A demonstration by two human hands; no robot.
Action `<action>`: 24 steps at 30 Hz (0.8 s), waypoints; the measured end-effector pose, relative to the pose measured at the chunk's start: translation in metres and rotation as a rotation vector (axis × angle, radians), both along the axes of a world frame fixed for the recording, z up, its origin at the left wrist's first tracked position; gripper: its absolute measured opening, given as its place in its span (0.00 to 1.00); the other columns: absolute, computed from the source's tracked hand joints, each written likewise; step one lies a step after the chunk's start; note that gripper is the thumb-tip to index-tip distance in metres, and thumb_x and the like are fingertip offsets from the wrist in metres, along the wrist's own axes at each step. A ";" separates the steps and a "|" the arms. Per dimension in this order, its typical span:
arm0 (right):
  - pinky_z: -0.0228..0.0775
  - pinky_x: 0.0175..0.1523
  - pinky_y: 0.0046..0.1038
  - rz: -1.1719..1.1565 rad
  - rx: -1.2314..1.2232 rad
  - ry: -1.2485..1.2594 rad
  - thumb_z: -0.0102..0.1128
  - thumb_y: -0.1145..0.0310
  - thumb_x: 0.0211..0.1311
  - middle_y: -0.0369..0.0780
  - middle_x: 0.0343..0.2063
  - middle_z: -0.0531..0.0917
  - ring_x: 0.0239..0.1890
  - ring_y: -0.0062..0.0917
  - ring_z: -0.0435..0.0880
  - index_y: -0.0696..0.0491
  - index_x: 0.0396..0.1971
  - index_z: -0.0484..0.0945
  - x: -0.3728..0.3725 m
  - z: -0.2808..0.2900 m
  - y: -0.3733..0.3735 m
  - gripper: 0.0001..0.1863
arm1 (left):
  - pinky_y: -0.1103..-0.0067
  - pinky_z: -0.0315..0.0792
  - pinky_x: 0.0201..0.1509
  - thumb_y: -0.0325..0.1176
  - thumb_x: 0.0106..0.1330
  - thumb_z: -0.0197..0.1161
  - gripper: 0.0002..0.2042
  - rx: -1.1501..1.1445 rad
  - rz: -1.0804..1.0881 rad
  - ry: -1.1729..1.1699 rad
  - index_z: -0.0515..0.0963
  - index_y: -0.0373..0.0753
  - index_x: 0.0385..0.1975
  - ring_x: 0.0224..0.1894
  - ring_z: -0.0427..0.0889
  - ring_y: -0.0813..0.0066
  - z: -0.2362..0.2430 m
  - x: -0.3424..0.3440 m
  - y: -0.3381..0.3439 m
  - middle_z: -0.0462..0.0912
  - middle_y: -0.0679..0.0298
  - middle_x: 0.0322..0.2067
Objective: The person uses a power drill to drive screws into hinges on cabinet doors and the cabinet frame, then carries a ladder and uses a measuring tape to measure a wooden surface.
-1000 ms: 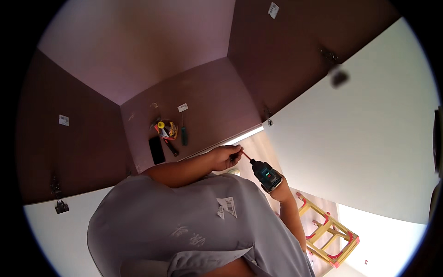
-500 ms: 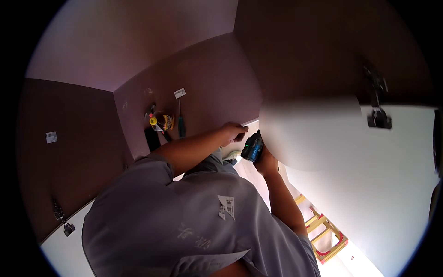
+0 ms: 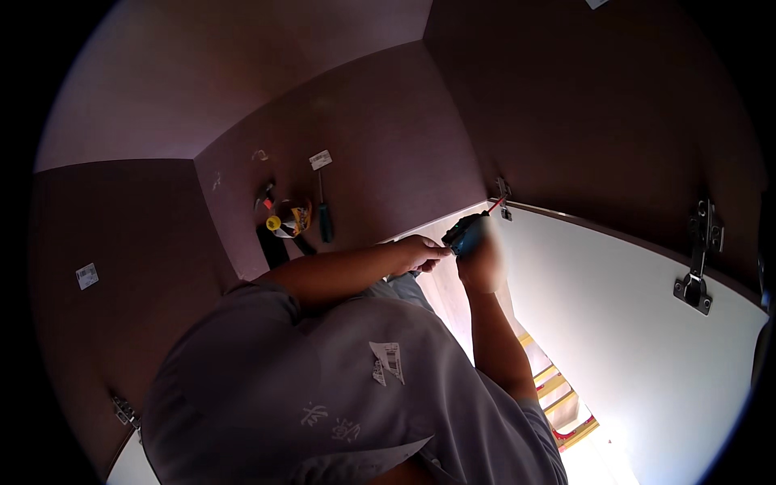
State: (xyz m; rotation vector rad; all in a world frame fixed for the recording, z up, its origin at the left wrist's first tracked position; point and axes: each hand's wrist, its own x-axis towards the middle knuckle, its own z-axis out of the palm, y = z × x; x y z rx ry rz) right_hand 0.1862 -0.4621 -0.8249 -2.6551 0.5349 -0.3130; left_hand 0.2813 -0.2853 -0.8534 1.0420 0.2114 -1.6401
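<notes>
My right hand (image 3: 482, 265) is wrapped round a blue and black cordless drill (image 3: 466, 234); the hand is partly smeared by a pale blur. A thin red bit (image 3: 496, 203) points from the drill at a metal hinge (image 3: 504, 194) where the dark side panel meets the white door (image 3: 614, 299). Whether the bit touches the hinge, I cannot tell. Close to the drill's lower end is my left hand (image 3: 422, 254), fingers curled and pressed together; what they pinch, if anything, is too small to name.
On the cabinet's brown floor (image 3: 388, 153) lie a green-handled screwdriver (image 3: 325, 222), a clear bag with yellow print (image 3: 301, 217) and a yellow-ended tool (image 3: 273, 222). Another hinge (image 3: 695, 283) joins the door further right. A yellow and red stepladder (image 3: 558, 388) stands beyond the door's edge.
My right hand has raised the drill and turned its bit toward the hinge. My left hand has moved slightly right and down, nearer the drill. The view has shifted, uncovering the hinge and door edge.
</notes>
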 end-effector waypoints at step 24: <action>0.76 0.52 0.43 -0.132 0.065 0.033 0.74 0.67 0.48 0.47 0.44 0.84 0.48 0.46 0.85 0.52 0.57 0.72 0.020 -0.009 0.011 0.33 | 0.78 0.68 0.28 0.34 0.73 0.64 0.12 0.012 0.106 -0.085 0.79 0.29 0.35 0.23 0.70 0.78 -0.026 0.014 -0.010 0.73 0.66 0.23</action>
